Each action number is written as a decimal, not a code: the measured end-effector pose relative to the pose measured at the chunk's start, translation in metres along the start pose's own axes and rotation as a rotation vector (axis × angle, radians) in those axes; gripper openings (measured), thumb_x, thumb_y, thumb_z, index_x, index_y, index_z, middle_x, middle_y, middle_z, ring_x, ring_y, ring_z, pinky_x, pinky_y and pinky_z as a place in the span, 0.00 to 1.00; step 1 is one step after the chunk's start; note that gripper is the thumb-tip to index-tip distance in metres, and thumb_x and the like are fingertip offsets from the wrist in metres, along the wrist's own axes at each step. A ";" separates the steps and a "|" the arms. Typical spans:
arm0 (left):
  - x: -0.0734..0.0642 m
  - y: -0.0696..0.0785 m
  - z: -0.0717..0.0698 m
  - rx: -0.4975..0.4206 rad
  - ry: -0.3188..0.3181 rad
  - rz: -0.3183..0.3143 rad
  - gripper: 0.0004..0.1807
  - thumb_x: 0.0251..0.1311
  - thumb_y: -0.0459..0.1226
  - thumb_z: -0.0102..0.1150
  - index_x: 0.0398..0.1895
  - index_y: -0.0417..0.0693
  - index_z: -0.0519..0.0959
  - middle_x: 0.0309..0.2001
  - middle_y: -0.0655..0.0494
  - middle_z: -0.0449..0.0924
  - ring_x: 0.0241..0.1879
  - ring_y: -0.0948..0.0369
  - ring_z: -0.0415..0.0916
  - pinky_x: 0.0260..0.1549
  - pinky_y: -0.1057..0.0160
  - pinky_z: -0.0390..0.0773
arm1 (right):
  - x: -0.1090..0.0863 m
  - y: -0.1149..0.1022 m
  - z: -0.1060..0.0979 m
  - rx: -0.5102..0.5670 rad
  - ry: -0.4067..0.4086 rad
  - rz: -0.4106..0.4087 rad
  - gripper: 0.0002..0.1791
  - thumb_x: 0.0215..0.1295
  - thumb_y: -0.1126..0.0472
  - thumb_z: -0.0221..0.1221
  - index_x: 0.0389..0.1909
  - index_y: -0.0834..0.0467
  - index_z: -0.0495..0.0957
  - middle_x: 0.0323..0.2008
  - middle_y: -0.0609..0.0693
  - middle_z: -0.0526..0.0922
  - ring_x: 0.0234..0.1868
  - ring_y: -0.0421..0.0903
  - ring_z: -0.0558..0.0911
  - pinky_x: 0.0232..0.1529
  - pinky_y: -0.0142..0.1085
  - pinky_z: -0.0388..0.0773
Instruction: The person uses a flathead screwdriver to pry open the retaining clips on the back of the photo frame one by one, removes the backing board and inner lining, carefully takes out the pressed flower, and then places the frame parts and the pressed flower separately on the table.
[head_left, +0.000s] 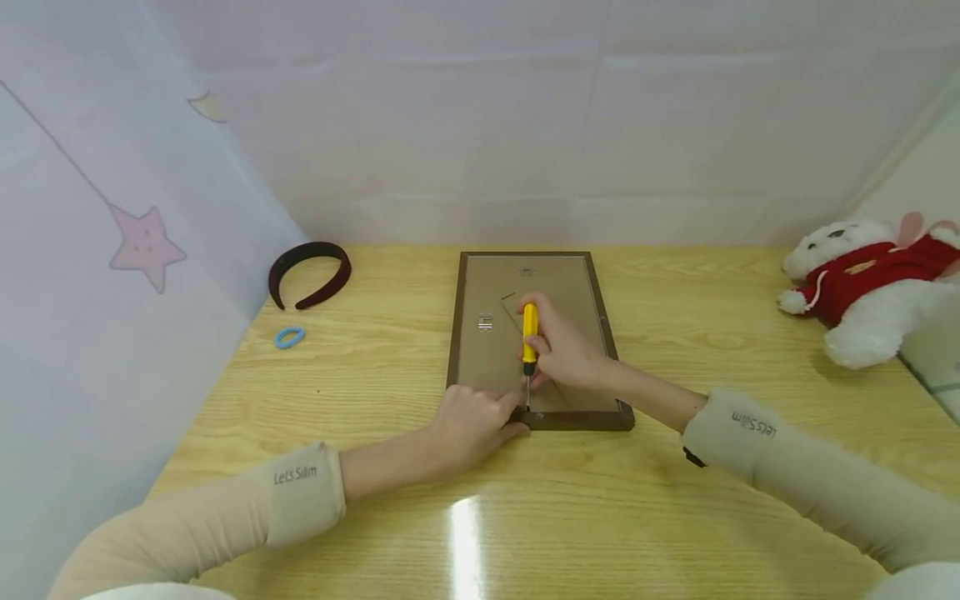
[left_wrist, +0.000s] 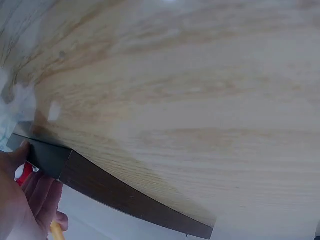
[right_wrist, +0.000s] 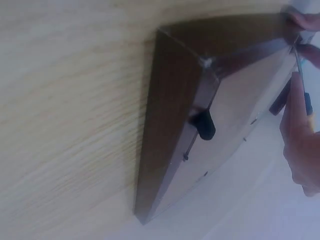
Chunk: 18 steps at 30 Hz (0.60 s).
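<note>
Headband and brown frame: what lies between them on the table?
Only bare wood-grain tabletop lies between the headband and the brown frame; the head view shows it.

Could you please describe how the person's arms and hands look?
The left hand and right hand wear no gloves. The left sleeve and right sleeve are beige, ending in thick cuffs with dark "Let's" lettering. A small black piece shows beneath the right cuff.
</note>
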<state>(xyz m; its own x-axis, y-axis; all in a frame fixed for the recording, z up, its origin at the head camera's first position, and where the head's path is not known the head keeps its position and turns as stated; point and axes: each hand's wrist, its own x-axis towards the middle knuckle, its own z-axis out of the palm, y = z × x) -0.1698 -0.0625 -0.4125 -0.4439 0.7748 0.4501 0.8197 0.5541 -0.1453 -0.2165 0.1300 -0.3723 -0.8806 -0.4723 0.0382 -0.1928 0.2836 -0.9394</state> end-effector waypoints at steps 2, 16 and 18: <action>0.001 0.000 -0.001 -0.032 -0.033 -0.068 0.19 0.52 0.53 0.71 0.36 0.49 0.83 0.14 0.65 0.70 0.12 0.71 0.53 0.09 0.74 0.48 | -0.006 -0.001 0.003 -0.008 0.024 -0.039 0.23 0.72 0.79 0.38 0.62 0.57 0.51 0.38 0.71 0.73 0.29 0.60 0.83 0.28 0.49 0.84; 0.010 0.000 0.004 -0.692 -0.122 -0.410 0.19 0.46 0.34 0.77 0.43 0.40 0.85 0.58 0.45 0.76 0.64 0.47 0.67 0.61 0.52 0.67 | -0.023 -0.003 0.012 -0.195 0.157 -0.177 0.23 0.71 0.79 0.42 0.61 0.60 0.51 0.35 0.65 0.77 0.32 0.56 0.83 0.27 0.41 0.84; 0.011 0.000 0.004 -0.733 -0.115 -0.418 0.17 0.44 0.33 0.78 0.39 0.39 0.85 0.58 0.44 0.75 0.64 0.46 0.66 0.62 0.53 0.66 | -0.026 -0.003 0.014 -0.228 0.167 -0.214 0.23 0.70 0.80 0.43 0.60 0.60 0.51 0.34 0.63 0.77 0.30 0.53 0.82 0.26 0.39 0.83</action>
<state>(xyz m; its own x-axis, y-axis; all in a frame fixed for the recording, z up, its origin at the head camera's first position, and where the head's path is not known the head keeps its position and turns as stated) -0.1758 -0.0528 -0.4114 -0.7637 0.5987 0.2414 0.5899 0.4952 0.6378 -0.1871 0.1294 -0.3757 -0.8647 -0.4035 0.2991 -0.4558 0.3805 -0.8046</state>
